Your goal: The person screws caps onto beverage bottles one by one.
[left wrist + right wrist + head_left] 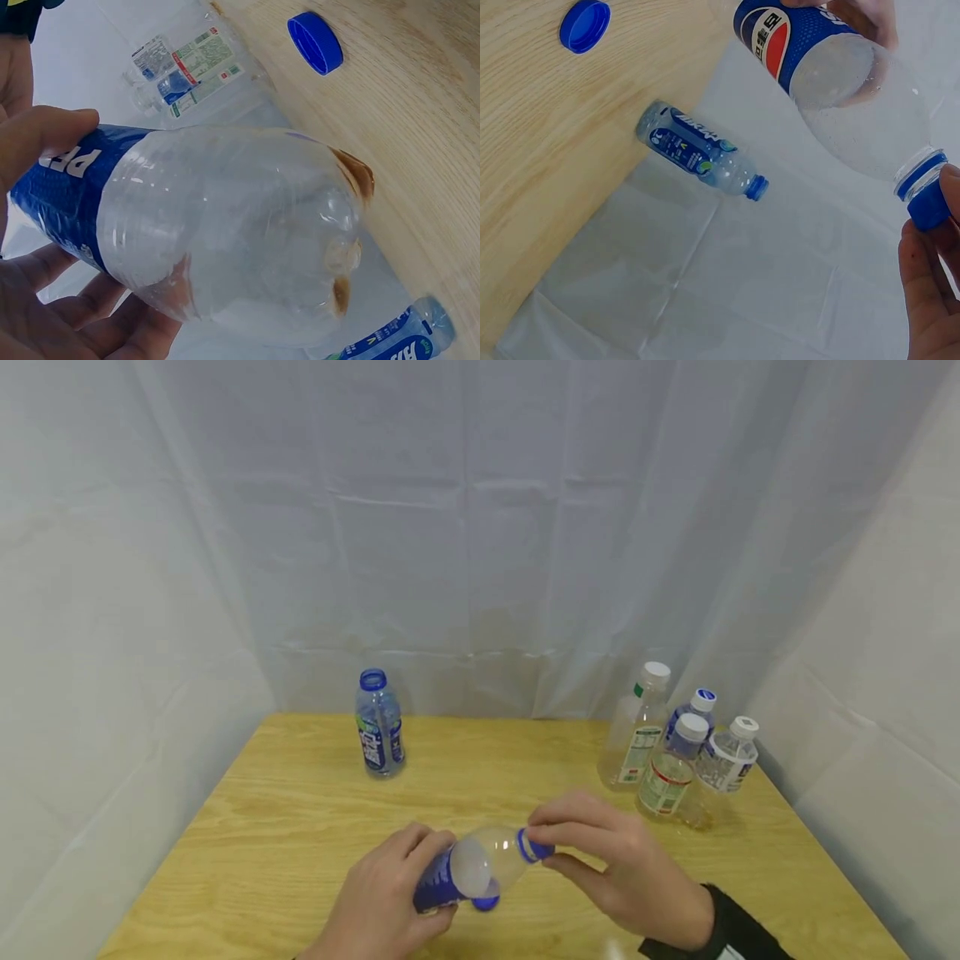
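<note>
A clear Pepsi bottle [504, 853] with a blue label [799, 34] is held tilted, its neck toward the right. My left hand [386, 893] grips it around the label. With thumb and fingertips, my right hand [618, 864] pinches a blue cap [930, 206] at the bottle's mouth; how far it is threaded, I cannot tell. Beneath the bottle, a second blue cap [486, 903] lies on the table, hollow side visible in the right wrist view. A little brown liquid [354, 172] shows near the bottle's base in the left wrist view.
An uncapped blue-tinted bottle [381, 727] stands at the back left of the wooden table [247, 835]. Several capped bottles cluster at the back right, including a tall clear one [633, 739] and one with a white label [726, 764]. White sheeting [465, 568] surrounds the table.
</note>
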The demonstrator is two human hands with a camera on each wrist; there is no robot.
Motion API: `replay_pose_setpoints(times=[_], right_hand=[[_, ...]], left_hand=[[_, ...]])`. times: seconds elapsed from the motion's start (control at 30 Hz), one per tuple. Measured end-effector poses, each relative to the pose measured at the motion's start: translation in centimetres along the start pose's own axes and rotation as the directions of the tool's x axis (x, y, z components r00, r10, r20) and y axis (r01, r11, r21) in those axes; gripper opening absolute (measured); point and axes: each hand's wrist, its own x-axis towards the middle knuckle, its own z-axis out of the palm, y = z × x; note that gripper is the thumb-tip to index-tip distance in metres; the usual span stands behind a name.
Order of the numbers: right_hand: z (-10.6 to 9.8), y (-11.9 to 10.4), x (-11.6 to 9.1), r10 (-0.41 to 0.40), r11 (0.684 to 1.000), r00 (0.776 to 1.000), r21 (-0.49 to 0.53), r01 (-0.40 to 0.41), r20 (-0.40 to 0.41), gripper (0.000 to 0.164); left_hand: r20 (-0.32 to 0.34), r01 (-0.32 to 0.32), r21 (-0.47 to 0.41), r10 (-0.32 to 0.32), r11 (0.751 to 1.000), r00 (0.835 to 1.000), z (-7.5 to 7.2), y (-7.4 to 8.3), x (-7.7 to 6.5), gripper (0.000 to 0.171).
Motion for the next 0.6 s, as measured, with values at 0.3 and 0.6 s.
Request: replay_pose_setpoints(times=[0.3,0.6], right_hand=[[-1.1,-0.1,-0.3,-0.046,0.999,0.997,0.001,0.046,0.061,0.032],[0.0,0.3,-1.0,0.059,0.998,0.998,0.031,-0.060,0.005,0.039]], left_hand=[[0.067,-0.012,-0.050,0.015,0.999,0.998,0.5,0.3,0.3,0.065],[0.126,0.015,-0.060,-0.007,0.998,0.992,-0.1,-0.1,0.0,0.065]])
